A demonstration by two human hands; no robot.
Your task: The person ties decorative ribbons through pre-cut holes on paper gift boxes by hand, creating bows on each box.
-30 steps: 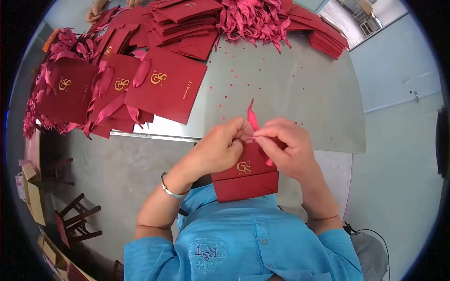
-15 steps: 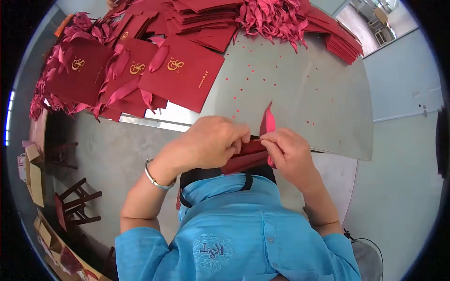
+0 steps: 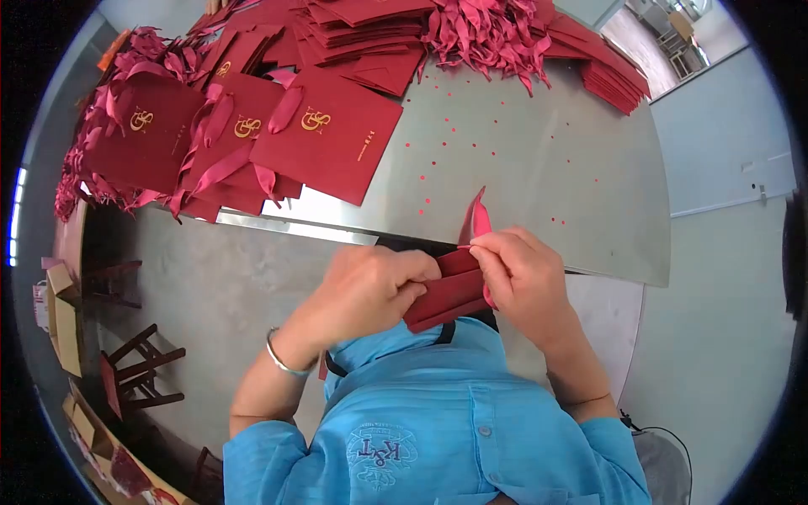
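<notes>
Gripping one red bag (image 3: pixel 454 296) are two hands, with one pink ribbon (image 3: pixel 481 220) rising at its top edge. Three bags with gold lettering (image 3: pixel 332 130) overlap face up on the bench (image 3: pixel 539 185) at the upper left, a fourth gold mark showing behind them; one pink ribbon heap (image 3: pixel 484 38) lies at the top centre. The small red dots (image 3: pixel 427 201) are too many and too tiny to count surely.

The red bag lies between the hands, in front of the blue shirt (image 3: pixel 421 404) and just off the bench's near edge. The left hand (image 3: pixel 370 290) has its fingers closed on the bag's left end; the right hand (image 3: pixel 522 273) pinches the ribbon between thumb and forefinger at the right end.

Both elbows bend outward, the forearms slanting in towards mid-frame. The left hand's back faces up, knuckles curled, a bracelet (image 3: pixel 278 360) at its wrist.
</notes>
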